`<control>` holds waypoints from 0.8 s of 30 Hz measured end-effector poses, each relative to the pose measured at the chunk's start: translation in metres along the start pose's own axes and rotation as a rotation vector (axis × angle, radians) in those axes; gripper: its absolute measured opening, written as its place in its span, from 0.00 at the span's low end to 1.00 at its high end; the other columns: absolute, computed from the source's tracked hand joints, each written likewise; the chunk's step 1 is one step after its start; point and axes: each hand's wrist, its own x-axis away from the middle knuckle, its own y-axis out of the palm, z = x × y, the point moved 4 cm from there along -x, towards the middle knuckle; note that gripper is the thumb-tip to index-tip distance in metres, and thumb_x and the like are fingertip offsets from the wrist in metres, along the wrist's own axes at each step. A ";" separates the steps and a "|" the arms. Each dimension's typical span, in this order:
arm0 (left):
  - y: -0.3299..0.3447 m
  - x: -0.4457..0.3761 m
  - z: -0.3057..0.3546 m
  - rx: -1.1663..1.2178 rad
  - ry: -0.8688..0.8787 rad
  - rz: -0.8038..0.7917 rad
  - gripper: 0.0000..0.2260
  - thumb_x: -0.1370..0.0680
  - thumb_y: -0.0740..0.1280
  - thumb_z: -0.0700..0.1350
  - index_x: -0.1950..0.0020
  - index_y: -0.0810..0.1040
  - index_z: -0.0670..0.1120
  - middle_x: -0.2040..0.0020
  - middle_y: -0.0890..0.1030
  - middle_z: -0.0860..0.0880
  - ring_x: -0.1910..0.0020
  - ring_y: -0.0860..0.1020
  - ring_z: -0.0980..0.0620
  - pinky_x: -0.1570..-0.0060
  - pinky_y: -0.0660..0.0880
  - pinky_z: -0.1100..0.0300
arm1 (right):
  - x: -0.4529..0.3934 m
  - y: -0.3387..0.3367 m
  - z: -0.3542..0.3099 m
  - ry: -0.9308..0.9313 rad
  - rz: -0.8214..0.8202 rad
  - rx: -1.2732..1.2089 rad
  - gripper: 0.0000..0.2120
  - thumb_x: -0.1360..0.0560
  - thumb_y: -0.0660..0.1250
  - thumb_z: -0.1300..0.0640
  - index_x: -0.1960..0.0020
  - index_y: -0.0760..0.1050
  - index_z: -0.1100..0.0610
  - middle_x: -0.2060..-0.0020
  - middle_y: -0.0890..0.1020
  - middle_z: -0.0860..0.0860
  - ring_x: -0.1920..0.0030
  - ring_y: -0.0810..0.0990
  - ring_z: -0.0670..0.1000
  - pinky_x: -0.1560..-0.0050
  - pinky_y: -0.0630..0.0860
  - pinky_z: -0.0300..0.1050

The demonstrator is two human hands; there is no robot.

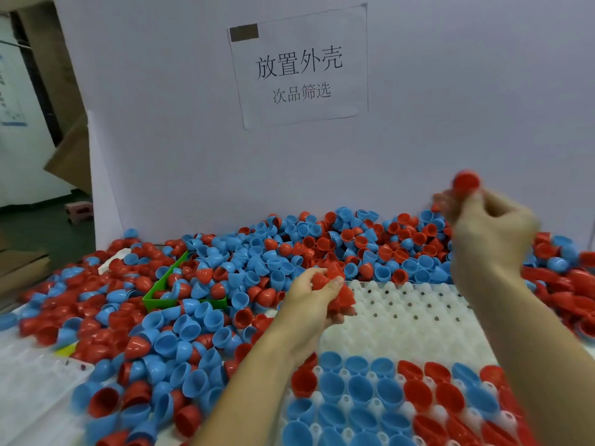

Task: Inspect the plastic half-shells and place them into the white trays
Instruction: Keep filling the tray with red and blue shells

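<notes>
A big heap of red and blue half-shells [257,252] covers the table. In front of me lies a white tray [405,313]; its near rows hold blue and red shells open side up, its far rows are bare. My left hand [309,300] hovers over the tray's far left corner, closed around a stack of red half-shells [338,284]. My right hand [489,233] is raised high at the right, blurred, pinching a single red half-shell [466,183] at its fingertips.
A green bin [154,292] with a few shells sits in the heap at the left. Another white tray [29,381] lies at the near left. A white board with a paper sign [299,66] stands behind the heap. Cardboard boxes are at the far left.
</notes>
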 end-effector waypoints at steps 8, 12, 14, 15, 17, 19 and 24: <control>0.007 0.002 0.001 0.042 0.007 -0.089 0.07 0.17 0.63 0.38 0.40 0.74 0.38 0.55 0.81 0.39 0.68 0.81 0.49 0.70 0.74 0.62 | 0.056 0.047 0.040 -0.222 -0.589 0.573 0.15 0.19 0.61 0.61 0.37 0.77 0.46 0.45 0.81 0.44 0.47 0.78 0.40 0.47 0.75 0.34; 0.011 0.004 0.003 0.099 0.023 -0.168 0.04 0.17 0.62 0.37 0.44 0.75 0.39 0.56 0.79 0.38 0.68 0.80 0.49 0.70 0.74 0.63 | 0.062 0.018 0.054 -0.167 -0.594 0.441 0.12 0.23 0.69 0.62 0.50 0.82 0.45 0.60 0.83 0.44 0.58 0.82 0.44 0.56 0.79 0.39; 0.013 0.006 0.003 0.107 0.032 -0.232 0.05 0.17 0.62 0.37 0.43 0.76 0.38 0.58 0.80 0.40 0.67 0.80 0.48 0.69 0.74 0.62 | 0.066 0.015 0.056 -0.149 -0.681 0.425 0.12 0.25 0.71 0.62 0.50 0.83 0.45 0.62 0.84 0.44 0.59 0.83 0.45 0.59 0.77 0.36; 0.014 0.008 0.003 0.104 0.037 -0.260 0.06 0.17 0.62 0.37 0.44 0.76 0.38 0.58 0.80 0.40 0.67 0.80 0.48 0.69 0.74 0.62 | 0.068 0.014 0.056 -0.148 -0.704 0.422 0.12 0.25 0.72 0.62 0.50 0.83 0.45 0.62 0.84 0.43 0.60 0.82 0.45 0.60 0.76 0.35; 0.015 0.010 0.003 0.090 0.039 -0.301 0.06 0.17 0.62 0.38 0.43 0.76 0.37 0.58 0.81 0.41 0.66 0.79 0.48 0.68 0.73 0.61 | 0.069 0.013 0.053 -0.182 -0.705 0.434 0.12 0.27 0.74 0.61 0.52 0.82 0.43 0.62 0.83 0.42 0.61 0.81 0.44 0.61 0.75 0.33; 0.016 0.012 0.003 0.064 0.044 -0.346 0.07 0.18 0.62 0.38 0.43 0.76 0.37 0.59 0.82 0.42 0.65 0.79 0.48 0.68 0.73 0.62 | 0.071 0.013 0.051 -0.243 -0.696 0.470 0.13 0.28 0.75 0.61 0.54 0.82 0.42 0.63 0.81 0.42 0.62 0.79 0.45 0.62 0.74 0.32; 0.014 0.011 0.005 -0.002 0.062 -0.365 0.10 0.17 0.62 0.39 0.40 0.76 0.36 0.58 0.83 0.43 0.64 0.81 0.48 0.67 0.74 0.62 | 0.072 0.019 0.047 -0.344 -0.672 0.535 0.15 0.28 0.75 0.64 0.57 0.81 0.42 0.66 0.80 0.41 0.58 0.78 0.41 0.59 0.74 0.29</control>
